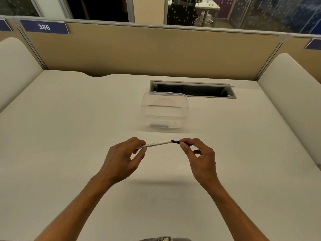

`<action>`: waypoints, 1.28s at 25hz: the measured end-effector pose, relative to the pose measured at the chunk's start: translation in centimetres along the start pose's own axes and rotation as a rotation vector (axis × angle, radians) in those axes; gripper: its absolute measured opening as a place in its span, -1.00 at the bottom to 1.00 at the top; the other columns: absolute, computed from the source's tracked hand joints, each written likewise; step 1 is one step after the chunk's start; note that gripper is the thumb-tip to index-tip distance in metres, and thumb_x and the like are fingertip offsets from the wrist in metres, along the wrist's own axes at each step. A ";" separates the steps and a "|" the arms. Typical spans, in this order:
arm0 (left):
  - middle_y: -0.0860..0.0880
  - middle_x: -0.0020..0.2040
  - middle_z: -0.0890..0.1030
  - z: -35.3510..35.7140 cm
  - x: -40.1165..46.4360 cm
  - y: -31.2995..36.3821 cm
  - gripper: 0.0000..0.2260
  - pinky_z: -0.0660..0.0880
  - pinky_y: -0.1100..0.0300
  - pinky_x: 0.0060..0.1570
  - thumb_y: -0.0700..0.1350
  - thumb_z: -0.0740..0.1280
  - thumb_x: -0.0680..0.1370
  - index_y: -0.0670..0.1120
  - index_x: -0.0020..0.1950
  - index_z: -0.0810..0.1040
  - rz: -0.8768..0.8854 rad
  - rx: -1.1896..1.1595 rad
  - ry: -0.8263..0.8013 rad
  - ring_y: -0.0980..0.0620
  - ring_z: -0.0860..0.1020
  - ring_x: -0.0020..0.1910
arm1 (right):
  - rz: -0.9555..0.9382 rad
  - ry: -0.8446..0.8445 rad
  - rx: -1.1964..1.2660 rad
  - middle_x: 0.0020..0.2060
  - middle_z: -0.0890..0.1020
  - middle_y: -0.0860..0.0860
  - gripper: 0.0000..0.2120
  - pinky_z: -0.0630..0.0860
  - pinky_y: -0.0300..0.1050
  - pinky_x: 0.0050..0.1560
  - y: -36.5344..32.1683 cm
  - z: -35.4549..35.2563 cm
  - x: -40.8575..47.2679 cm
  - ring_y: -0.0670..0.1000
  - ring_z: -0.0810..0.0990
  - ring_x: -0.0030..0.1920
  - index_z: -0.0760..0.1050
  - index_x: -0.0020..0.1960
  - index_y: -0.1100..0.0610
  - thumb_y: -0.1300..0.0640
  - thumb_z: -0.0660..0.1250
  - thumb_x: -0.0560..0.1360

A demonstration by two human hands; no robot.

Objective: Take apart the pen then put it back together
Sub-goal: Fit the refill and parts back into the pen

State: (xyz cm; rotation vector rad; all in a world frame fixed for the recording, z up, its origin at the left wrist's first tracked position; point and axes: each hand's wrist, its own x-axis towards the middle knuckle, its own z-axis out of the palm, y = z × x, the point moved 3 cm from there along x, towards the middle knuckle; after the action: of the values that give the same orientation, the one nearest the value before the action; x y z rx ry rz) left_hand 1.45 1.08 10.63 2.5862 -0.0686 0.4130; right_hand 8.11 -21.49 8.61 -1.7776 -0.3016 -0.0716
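A slim white pen [157, 143] with black print on its barrel is held level above the desk, between both hands. My left hand [124, 160] pinches the barrel's left end with thumb and fingers. My right hand [199, 157] pinches the pen's black cap [175, 141] at the right end between thumb and forefinger. The cap still meets the white barrel with no gap showing. The pen's left tip is hidden inside my left hand.
A clear plastic container [164, 111] with a lid stands on the white desk [69, 129] just beyond the hands. Behind it is an open cable slot [192, 89] in the desktop. Tan partition walls [156, 51] close off the back and sides.
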 end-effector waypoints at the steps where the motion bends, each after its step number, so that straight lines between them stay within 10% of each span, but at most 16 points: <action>1: 0.11 -0.32 0.46 0.0 0.0 0.1 -0.91 0.34 0.27 -0.42 0.00 0.26 0.54 0.05 -0.08 0.54 0.001 0.002 -0.001 0.10 0.40 -0.41 | -0.005 -0.007 -0.005 -0.12 0.67 -0.17 -0.91 0.43 -0.35 -0.21 0.0 0.0 0.0 -0.08 0.61 0.00 0.63 -0.05 -0.11 0.07 0.40 0.52; 32: 0.28 -0.33 0.47 0.2 0.7 0.8 -0.86 0.35 0.26 -0.35 0.12 0.22 0.58 0.12 -0.02 0.51 0.033 -0.058 -0.158 0.23 0.45 -0.33 | -0.062 -0.206 -0.062 -0.12 0.69 -0.18 -0.96 0.41 -0.38 -0.16 -0.9 -0.2 0.9 -0.08 0.62 -0.01 0.62 -0.07 -0.11 0.02 0.42 0.50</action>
State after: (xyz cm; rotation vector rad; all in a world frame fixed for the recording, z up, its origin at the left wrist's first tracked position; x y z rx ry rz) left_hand 2.09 0.28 11.10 2.5591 -0.1766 0.2150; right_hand 8.82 -21.37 9.73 -1.8401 -0.5079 0.0586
